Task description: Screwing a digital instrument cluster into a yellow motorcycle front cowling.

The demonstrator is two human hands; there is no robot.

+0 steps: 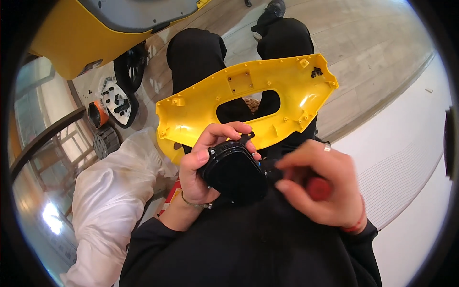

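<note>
My left hand point(195, 174) is closed around a black rounded unit with a glossy dark face point(236, 177), held above my lap. Small silver screws show along its rim, and a black tab point(246, 137) sticks out at its top. My right hand point(330, 184), smeared by motion, is just right of the unit. Its curled fingers hold a red round-ended tool point(319, 189), whose kind I cannot make out. A dark piece point(272, 172) lies between its fingertips and the unit, too blurred to name. Across my thighs rests a yellow plastic shell point(196, 112) with an oval opening.
Small black screws point(316, 72) sit on the shell's right end. At the upper left stands a large yellow body with a grey top point(86, 36), near a black wheel point(130, 69). Black parts lie on a white tray point(117, 103). White cloth point(112, 191) is at my left.
</note>
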